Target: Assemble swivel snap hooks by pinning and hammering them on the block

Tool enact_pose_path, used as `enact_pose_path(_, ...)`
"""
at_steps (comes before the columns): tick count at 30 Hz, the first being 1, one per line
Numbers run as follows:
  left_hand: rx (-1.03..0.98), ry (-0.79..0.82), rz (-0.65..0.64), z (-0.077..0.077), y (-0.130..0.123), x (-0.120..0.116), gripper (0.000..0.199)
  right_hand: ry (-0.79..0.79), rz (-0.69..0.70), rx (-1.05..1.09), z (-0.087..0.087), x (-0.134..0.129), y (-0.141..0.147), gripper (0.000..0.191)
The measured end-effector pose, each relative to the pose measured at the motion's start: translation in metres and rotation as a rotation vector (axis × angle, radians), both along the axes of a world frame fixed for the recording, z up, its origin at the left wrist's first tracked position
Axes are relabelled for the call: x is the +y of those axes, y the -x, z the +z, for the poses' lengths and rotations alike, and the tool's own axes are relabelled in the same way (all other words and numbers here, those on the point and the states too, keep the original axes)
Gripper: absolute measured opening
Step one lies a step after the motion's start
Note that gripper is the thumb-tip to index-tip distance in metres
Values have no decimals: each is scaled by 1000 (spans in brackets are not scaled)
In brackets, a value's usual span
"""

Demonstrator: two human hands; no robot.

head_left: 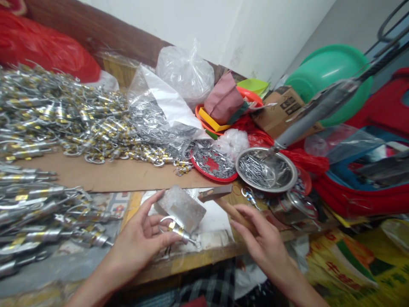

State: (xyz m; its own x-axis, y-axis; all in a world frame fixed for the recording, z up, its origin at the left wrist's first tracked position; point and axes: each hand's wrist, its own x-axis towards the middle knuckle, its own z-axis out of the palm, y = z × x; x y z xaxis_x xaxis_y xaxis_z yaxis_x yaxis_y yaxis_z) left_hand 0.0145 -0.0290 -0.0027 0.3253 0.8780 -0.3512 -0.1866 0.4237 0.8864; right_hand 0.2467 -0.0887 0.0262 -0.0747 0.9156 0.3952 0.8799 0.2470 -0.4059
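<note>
In my left hand point(145, 232) is a small metal fitting point(177, 230) with a curved silver lever, a yellow band and a ring at its end. The thumb and fingers close round it beside a grey metal block point(182, 207) on the bench. My right hand point(258, 232) grips the wooden handle of a hammer point(217, 194), whose flat head is raised just right of the block. Another similar fitting point(251, 197) lies on the bench beyond the hammer.
Heaps of similar fittings point(64, 111) cover the left side. A red plate point(212, 160) of small metal pieces and a steel bowl point(266, 170) of pins stand behind. A grey rod-like tool point(319, 111) slants over the bowl. The bench's front edge point(191, 260) runs below my hands.
</note>
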Motion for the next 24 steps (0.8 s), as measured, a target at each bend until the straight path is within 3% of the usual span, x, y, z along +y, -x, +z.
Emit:
enact_pose_path(3, -21, -12, -4, 0, -1, 0, 94, -169, 203, -20, 15, -3, 18, 46)
enact_pose_path(7, -14, -5, -7, 1, -1, -1, 95, 44, 317, -191, 12, -5, 27, 49)
enact_pose_path(11, 3, -23, 5, 2, 0, -2, 96, -7, 263, -133, 4, -10, 29, 50)
enact_pose_path(15, 36, -30, 17, 4, 0, -1, 92, 111, 208, 24, -11, -13, 20, 42)
enact_pose_path(20, 156, -4, -100, 5, 2, -4, 33, 235, -94, 202, -43, -2, -19, 38)
enact_pose_path(24, 239, -34, -108, 8, 3, -5, 26, 370, -79, 34, -42, 16, -33, 31)
